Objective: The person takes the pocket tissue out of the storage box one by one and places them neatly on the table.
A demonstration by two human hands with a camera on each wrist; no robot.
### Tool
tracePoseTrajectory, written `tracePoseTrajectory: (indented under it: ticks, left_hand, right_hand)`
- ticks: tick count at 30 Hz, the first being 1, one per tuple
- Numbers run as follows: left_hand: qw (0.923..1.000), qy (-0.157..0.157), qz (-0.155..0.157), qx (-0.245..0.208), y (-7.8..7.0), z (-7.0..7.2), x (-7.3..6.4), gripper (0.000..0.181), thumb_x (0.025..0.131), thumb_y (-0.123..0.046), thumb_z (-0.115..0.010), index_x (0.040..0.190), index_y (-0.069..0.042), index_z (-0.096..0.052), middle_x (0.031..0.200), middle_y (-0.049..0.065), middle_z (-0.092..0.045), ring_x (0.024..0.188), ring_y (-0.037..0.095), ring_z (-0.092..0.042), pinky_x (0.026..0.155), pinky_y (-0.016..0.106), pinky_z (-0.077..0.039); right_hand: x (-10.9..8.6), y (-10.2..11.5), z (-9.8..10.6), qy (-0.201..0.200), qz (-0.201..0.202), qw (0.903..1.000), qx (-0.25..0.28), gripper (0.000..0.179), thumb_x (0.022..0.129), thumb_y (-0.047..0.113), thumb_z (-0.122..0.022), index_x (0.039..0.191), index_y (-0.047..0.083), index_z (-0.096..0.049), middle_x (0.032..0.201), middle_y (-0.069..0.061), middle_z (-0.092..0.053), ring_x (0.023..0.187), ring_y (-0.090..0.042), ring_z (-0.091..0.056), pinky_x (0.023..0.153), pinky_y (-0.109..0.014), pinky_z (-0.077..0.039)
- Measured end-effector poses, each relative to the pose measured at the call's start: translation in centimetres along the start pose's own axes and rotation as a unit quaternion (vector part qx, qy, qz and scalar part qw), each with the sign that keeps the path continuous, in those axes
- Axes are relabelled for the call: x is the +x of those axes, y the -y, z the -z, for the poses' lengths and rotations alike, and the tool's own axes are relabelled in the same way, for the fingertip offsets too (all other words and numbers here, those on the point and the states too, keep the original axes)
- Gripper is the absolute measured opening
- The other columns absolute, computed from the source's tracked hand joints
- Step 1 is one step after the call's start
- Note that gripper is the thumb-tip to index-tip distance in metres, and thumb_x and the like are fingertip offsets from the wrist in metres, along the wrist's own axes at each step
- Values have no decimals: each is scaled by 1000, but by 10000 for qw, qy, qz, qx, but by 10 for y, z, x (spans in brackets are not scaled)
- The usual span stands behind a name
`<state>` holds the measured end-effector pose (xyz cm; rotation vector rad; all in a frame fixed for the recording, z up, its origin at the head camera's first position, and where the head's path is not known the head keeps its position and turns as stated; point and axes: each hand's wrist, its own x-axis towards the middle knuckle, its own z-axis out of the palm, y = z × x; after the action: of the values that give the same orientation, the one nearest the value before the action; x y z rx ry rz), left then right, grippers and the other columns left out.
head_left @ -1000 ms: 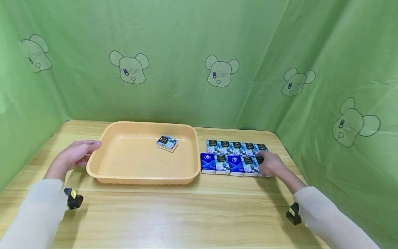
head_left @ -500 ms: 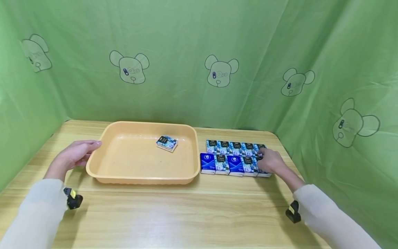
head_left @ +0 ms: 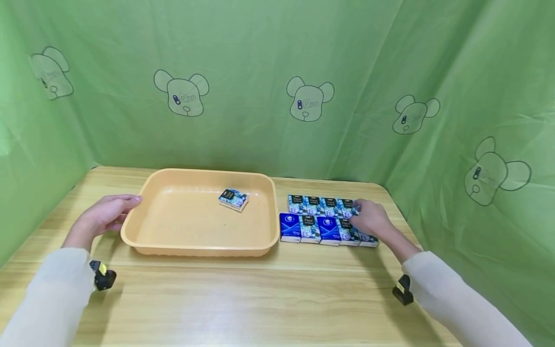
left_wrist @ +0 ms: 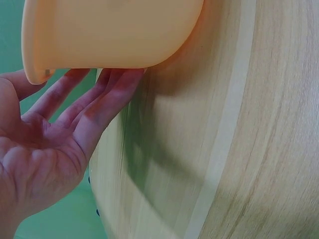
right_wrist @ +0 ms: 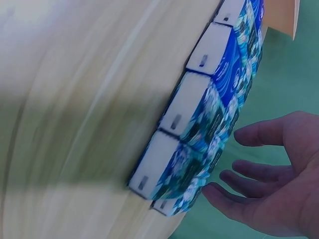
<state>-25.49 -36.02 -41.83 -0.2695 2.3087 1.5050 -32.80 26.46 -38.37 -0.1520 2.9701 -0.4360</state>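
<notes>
In the head view, my left hand [head_left: 104, 215] holds the left side of a peach plastic tray [head_left: 199, 252], thumb at the rim. The left wrist view shows the fingers [left_wrist: 107, 107] against the tray's outer wall. One flowered tissue pack [head_left: 233, 200] lies in the tray. Right of it, several small tissue packs stand in two touching rows. Plain blue packs [head_left: 290, 227] sit among flowered ones [head_left: 310, 229] in the front row. My right hand [head_left: 371, 219] hovers at the right end of the rows, hiding the back row's last pack; its fingers [right_wrist: 259, 134] are spread and loosely bent.
The wooden table [head_left: 243, 299] extends in front of the tray and packs. A green curtain [head_left: 247, 48] with bear-head outlines encloses the back and sides. Black devices are strapped at both wrists [head_left: 103, 275].
My right hand has shifted from the front row's right end back and slightly left, uncovering the front end pack and covering the back one. The left hand and tray stay put.
</notes>
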Motion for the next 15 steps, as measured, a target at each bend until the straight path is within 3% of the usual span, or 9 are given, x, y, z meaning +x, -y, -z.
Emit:
tracePoseTrajectory:
  ticks: [8, 10, 15]
  left_hand:
    - [10000, 34, -19, -2, -2, 0, 0, 82, 107, -49, -43, 160, 5, -11, 146, 33, -45, 93, 10, -68, 85, 36, -62]
    - [10000, 29, -14, 3, -2, -1, -1, 82, 107, -49, -42, 160, 4, -11, 148, 33, -44, 93, 9, -68, 86, 36, -61]
    - [10000, 11, 3, -13, -2, -1, -2, 79, 108, -47, -41, 160, 5, -11, 147, 33, -44, 93, 10, -68, 85, 36, -62]
  right_hand:
    - [5, 23, 2, -137, 260, 9996, 28, 56, 88, 10, -58, 140, -9, -52, 130, -32, -61, 97, -37, -62, 80, -47, -55]
    - [6, 32, 2, -102, 275, 9996, 48, 56, 88, 10, -58, 141, -8, -51, 130, -32, -61, 84, -31, -63, 72, -41, -55]
    - [7, 53, 1, 82, 339, 9991, 234, 58, 90, 10, -58, 144, -6, -48, 134, -33, -57, 52, -13, -46, 55, -28, -43]
